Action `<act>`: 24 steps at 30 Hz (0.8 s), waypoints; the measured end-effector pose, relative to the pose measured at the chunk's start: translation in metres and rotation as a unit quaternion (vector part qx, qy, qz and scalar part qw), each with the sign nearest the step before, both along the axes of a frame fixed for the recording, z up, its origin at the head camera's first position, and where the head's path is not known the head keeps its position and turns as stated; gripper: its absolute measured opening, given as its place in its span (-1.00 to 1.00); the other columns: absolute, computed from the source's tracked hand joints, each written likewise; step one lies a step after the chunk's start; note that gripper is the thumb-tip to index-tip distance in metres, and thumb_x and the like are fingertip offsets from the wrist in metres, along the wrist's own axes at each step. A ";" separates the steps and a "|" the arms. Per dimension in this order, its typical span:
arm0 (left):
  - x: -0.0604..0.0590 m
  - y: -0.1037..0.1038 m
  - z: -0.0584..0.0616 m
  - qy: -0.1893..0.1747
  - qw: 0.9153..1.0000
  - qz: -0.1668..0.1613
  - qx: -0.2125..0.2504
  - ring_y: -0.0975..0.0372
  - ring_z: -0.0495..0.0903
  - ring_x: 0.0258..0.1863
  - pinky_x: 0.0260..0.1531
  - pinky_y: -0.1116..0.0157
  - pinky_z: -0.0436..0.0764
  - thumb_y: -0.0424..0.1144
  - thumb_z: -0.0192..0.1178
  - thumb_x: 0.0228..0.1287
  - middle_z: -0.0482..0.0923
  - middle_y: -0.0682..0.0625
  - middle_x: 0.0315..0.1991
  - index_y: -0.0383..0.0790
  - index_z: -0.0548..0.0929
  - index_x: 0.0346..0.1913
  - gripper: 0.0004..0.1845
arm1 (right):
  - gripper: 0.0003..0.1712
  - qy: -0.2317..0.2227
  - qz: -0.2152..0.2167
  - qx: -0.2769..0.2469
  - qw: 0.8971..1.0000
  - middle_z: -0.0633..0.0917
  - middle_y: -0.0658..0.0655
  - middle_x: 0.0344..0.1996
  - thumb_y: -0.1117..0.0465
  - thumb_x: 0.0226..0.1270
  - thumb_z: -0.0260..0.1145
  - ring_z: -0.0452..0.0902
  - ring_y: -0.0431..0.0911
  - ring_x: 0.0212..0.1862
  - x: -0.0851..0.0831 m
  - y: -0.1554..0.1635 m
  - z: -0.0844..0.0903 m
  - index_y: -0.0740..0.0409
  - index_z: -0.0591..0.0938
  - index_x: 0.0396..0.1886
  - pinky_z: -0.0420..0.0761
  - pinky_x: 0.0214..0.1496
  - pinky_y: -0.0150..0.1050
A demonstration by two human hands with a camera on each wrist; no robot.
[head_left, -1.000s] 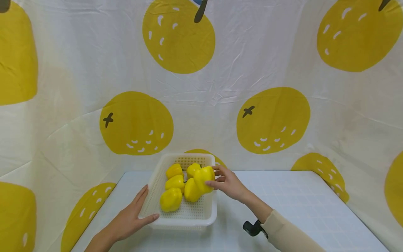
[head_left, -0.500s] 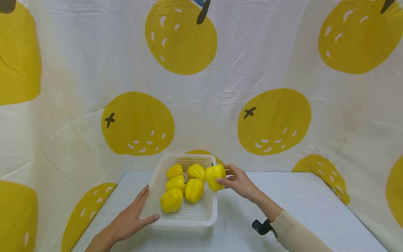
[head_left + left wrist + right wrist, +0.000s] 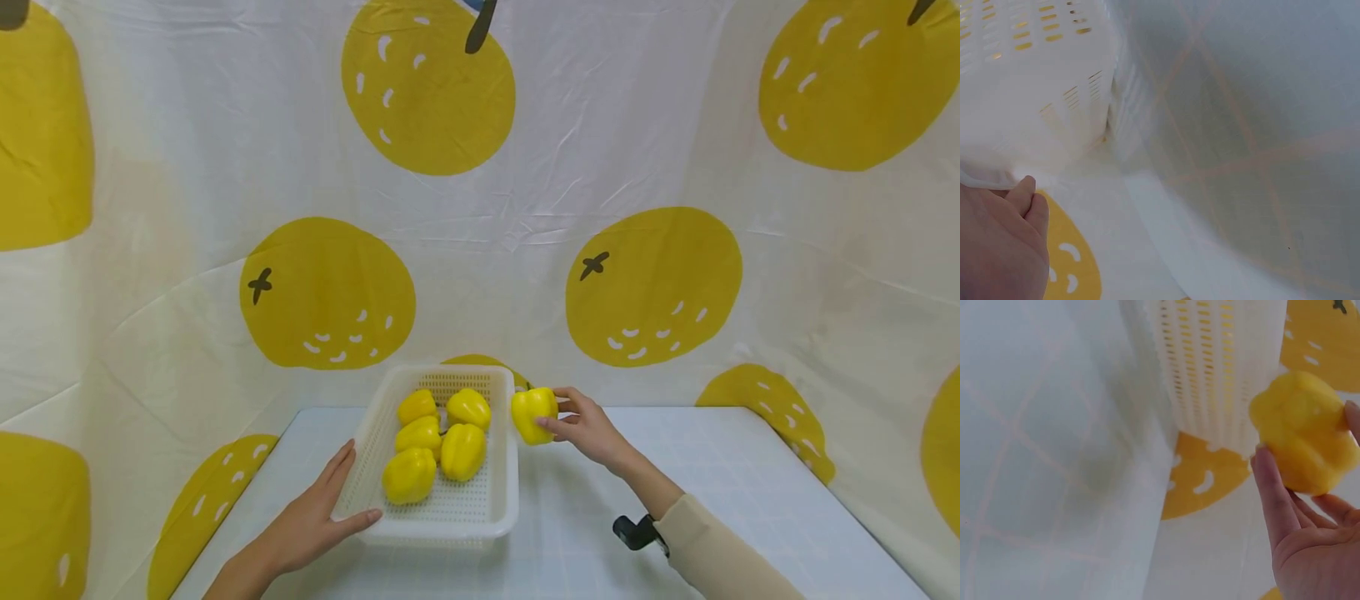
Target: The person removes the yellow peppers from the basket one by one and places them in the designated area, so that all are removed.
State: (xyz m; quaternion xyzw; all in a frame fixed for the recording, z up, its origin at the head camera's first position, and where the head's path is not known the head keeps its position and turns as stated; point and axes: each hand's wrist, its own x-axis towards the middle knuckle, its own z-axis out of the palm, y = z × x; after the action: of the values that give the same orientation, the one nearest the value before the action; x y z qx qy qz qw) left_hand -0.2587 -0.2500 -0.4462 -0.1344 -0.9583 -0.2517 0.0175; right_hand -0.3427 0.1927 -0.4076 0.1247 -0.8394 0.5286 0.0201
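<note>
A white perforated plastic basket (image 3: 498,527) stands on the table with several yellow bell peppers (image 3: 462,452) inside. My left hand (image 3: 303,529) rests at the basket's near left corner, its fingers straight along the left side and its thumb on the front rim. In the left wrist view, fingertips touch the basket's lip. My right hand (image 3: 588,429) holds one yellow bell pepper (image 3: 534,415) between thumb and fingers, off the basket's right side and above the table. In the right wrist view, this bell pepper (image 3: 1300,428) sits in the fingers, apart from the basket wall (image 3: 1210,369).
A pale blue table (image 3: 720,500) with a faint grid extends right of the basket. Behind it hangs a white cloth (image 3: 487,292) with large yellow fruit prints. A black wrist device (image 3: 636,532) is on the right arm, near a beige sleeve (image 3: 712,542).
My right hand has carried its bell pepper rightward, from over the other peppers to outside the basket's right rim. My left hand and the basket have stayed in place.
</note>
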 end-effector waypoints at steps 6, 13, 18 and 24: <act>0.000 0.000 0.002 -0.004 1.000 0.002 0.000 -0.20 0.09 0.56 0.35 -0.32 0.27 0.46 0.17 0.25 -0.23 -0.15 0.68 -0.24 -0.08 0.66 0.20 | -0.20 -0.016 -0.024 0.004 1.000 0.60 0.36 0.22 -0.07 0.32 0.48 0.66 0.06 0.03 -0.010 0.008 -0.014 0.24 0.41 0.39 0.76 -0.04 -0.13; 0.001 0.000 0.002 -0.005 1.000 0.003 -0.002 -0.20 0.09 0.56 0.35 -0.32 0.27 0.47 0.16 0.25 -0.23 -0.14 0.68 -0.24 -0.08 0.66 0.20 | -0.18 -0.041 -0.050 0.011 0.998 0.58 0.36 0.21 -0.08 0.32 0.47 0.63 0.08 0.05 -0.025 0.014 -0.032 0.26 0.40 0.41 0.75 -0.05 -0.15; 0.000 0.000 0.001 -0.005 1.000 0.001 0.001 -0.20 0.10 0.56 0.34 -0.32 0.28 0.45 0.18 0.26 -0.23 -0.14 0.68 -0.23 -0.08 0.66 0.19 | -0.16 -0.063 -0.064 0.009 0.996 0.56 0.40 0.21 -0.07 0.34 0.46 0.65 0.06 0.00 -0.036 0.016 -0.045 0.27 0.36 0.43 0.75 -0.05 -0.15; -0.001 0.001 0.001 -0.010 1.000 0.007 -0.002 -0.19 0.12 0.55 0.34 -0.32 0.28 0.48 0.17 0.23 -0.24 -0.13 0.68 -0.21 -0.08 0.66 0.21 | -0.15 -0.084 -0.071 -0.006 0.994 0.55 0.43 0.21 -0.04 0.36 0.46 0.66 0.04 -0.05 -0.046 0.013 -0.054 0.28 0.34 0.45 0.76 -0.05 -0.14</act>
State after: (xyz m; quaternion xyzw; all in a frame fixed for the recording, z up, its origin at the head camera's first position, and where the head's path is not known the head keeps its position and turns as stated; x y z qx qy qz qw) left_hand -0.2596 -0.2492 -0.4447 -0.1249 -0.9599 -0.2507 0.0090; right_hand -0.3891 0.2061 -0.4619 0.0199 -0.8418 0.5393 -0.0124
